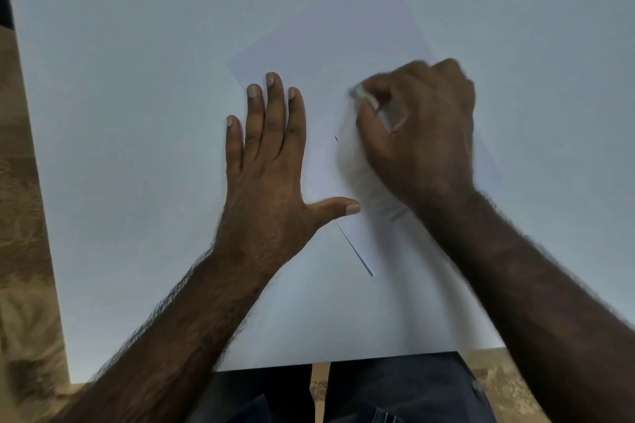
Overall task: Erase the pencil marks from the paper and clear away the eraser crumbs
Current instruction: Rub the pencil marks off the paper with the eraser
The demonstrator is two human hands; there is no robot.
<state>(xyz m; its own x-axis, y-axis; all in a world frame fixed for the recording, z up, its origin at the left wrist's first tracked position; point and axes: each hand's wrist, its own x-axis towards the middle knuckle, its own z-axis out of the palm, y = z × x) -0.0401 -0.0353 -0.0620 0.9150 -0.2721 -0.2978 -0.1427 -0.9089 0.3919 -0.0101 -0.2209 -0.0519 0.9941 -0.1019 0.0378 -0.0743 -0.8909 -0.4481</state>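
A white sheet of paper (347, 45) lies tilted on the white table (137, 113). My left hand (268, 165) presses flat on the sheet's left edge, fingers straight and thumb spread out. My right hand (419, 134) is blurred and pinches a small white eraser (362, 94) between thumb and fingers, its tip down on the paper. A tiny dark mark (336, 139) shows on the sheet left of that hand, and another speck (393, 43) sits farther up. Any marks under the right hand are hidden.
The table's near edge (343, 362) runs just above my lap in dark trousers (395, 391). Wooden floor (24, 216) shows past the table's left edge. The sheet's lower left edge casts a thin dark line (355, 251).
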